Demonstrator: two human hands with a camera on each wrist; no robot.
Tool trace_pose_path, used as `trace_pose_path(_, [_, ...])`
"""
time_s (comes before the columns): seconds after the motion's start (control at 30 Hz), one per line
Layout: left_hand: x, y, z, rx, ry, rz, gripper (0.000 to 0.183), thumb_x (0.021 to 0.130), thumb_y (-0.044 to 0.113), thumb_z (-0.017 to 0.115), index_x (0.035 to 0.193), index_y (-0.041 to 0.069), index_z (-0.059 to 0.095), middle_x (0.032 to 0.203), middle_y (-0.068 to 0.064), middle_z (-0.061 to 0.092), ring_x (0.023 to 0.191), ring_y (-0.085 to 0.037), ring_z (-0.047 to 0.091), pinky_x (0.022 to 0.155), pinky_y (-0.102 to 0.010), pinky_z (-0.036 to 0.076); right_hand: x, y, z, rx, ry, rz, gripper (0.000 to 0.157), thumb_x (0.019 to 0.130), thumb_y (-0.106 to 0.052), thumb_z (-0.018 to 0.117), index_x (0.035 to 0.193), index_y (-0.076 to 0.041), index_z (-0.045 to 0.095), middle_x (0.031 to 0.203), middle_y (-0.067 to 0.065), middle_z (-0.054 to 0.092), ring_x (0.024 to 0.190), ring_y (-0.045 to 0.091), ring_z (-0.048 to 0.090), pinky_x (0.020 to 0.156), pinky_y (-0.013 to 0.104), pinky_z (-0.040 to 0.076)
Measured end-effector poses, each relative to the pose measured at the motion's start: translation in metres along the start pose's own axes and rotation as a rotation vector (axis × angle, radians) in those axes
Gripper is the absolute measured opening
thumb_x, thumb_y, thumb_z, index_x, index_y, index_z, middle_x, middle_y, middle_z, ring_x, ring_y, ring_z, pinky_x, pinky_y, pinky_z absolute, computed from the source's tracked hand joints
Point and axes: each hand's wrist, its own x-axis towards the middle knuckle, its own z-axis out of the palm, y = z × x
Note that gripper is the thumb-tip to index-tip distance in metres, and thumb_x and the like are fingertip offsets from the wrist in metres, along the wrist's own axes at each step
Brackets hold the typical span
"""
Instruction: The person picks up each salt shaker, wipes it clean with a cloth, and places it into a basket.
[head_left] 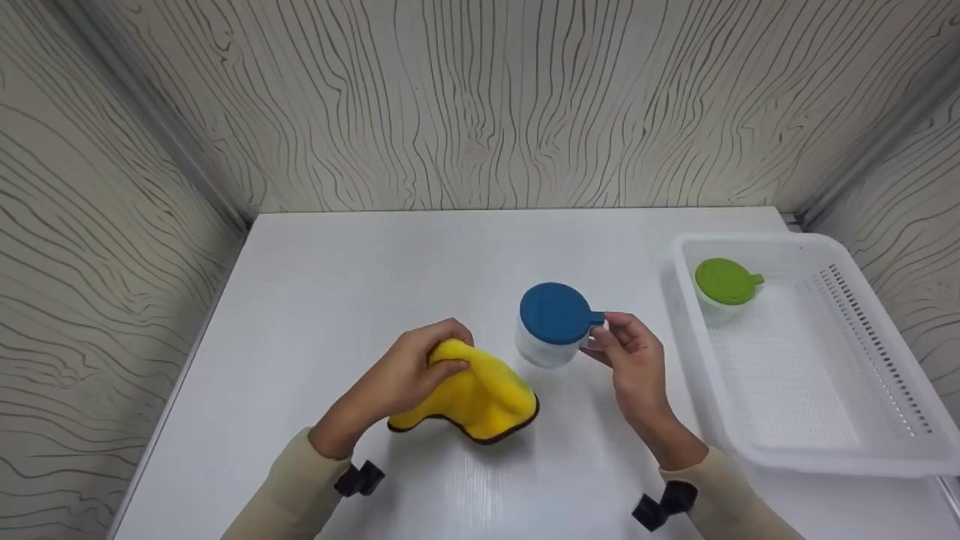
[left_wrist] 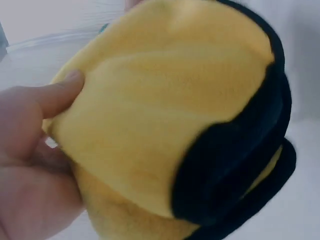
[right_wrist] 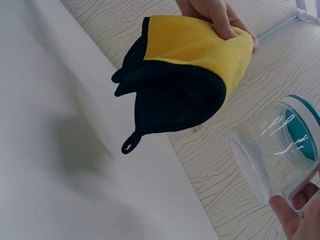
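Note:
My left hand point(head_left: 420, 367) pinches a folded yellow cloth point(head_left: 480, 394) with a dark border, thumb on one side and fingers behind. In the right wrist view the cloth point(right_wrist: 195, 47) hangs with its dark underside and a small loop showing. By its handle, my right hand point(head_left: 637, 364) holds a clear jar point(head_left: 547, 351) with a blue lid point(head_left: 555, 313), to the right of the cloth. The jar point(right_wrist: 265, 145) looks transparent and has a ribbed base in the right wrist view. Cloth and jar are apart.
On the right of the white table point(head_left: 360, 277) stands a white perforated basket point(head_left: 795, 405). In its far left corner sits a jar with a green lid point(head_left: 724, 281). Wood-grain panels point(head_left: 480, 105) enclose the table at the back and sides.

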Motion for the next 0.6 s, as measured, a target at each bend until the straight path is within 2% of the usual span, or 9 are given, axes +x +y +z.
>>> trace_pose_path(0.13, [0.006,0.015,0.008,0.13,-0.029,0.04,0.015,0.1,0.006,0.064,0.112,0.014,0.06,0.105,0.003,0.063,0.098,-0.015,0.058,0.094,-0.031,0.053,-0.002,-0.001,0.003,0.006,0.006,-0.011,0.017,0.1,0.005,0.058,0.117,0.006,0.061,0.102,0.009,0.074,0.092,0.024,0.075,0.084,0.038,0.059])
trace_pose_path(0.3, [0.015,0.037,0.02,0.255,-0.029,0.054,0.02,0.099,0.003,0.065,0.113,0.015,0.06,0.107,0.001,0.063,0.101,-0.015,0.06,0.096,-0.029,0.053,-0.003,-0.001,0.007,0.0,0.017,-0.005,0.018,0.1,0.005,0.058,0.118,0.005,0.061,0.104,0.009,0.073,0.094,0.025,0.075,0.085,0.037,0.059])
trace_pose_path(0.43, [0.025,0.057,0.028,0.354,-0.04,0.004,0.022,0.099,0.011,0.066,0.119,0.018,0.059,0.113,-0.001,0.064,0.105,-0.016,0.063,0.097,-0.031,0.053,-0.005,-0.001,0.009,-0.01,0.025,-0.002,0.018,0.1,0.003,0.059,0.118,0.004,0.062,0.104,0.009,0.073,0.094,0.025,0.075,0.086,0.037,0.058])
trace_pose_path(0.6, [0.038,0.075,0.039,0.443,-0.045,-0.067,0.035,0.097,0.023,0.071,0.124,0.015,0.051,0.112,-0.003,0.067,0.098,-0.017,0.067,0.093,-0.031,0.056,-0.007,-0.001,0.011,0.014,0.01,0.004,0.018,0.1,0.004,0.058,0.118,0.005,0.062,0.103,0.011,0.073,0.092,0.026,0.075,0.086,0.037,0.058])
